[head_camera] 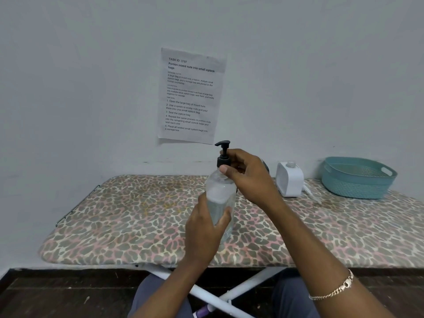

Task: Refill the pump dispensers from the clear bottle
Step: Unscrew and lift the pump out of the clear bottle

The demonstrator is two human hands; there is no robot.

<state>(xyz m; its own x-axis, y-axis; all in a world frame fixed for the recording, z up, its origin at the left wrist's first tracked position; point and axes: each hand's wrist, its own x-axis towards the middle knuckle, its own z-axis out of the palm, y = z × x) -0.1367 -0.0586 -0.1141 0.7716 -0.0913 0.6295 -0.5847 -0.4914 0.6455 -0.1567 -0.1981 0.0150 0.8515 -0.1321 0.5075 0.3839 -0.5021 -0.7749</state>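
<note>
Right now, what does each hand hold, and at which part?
Both hold the clear pump bottle: the left hand grips its body, the right hand pinches the black pump collar.

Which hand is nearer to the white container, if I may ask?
Right: the right hand, at the pump collar, sits just left of the white container; the left hand grips the bottle farther left.

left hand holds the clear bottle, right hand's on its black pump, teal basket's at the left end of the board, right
One slip: in the head view the teal basket sits at the right end of the board, not the left. The left hand does grip the clear bottle, and the right hand is on its black pump.
</note>
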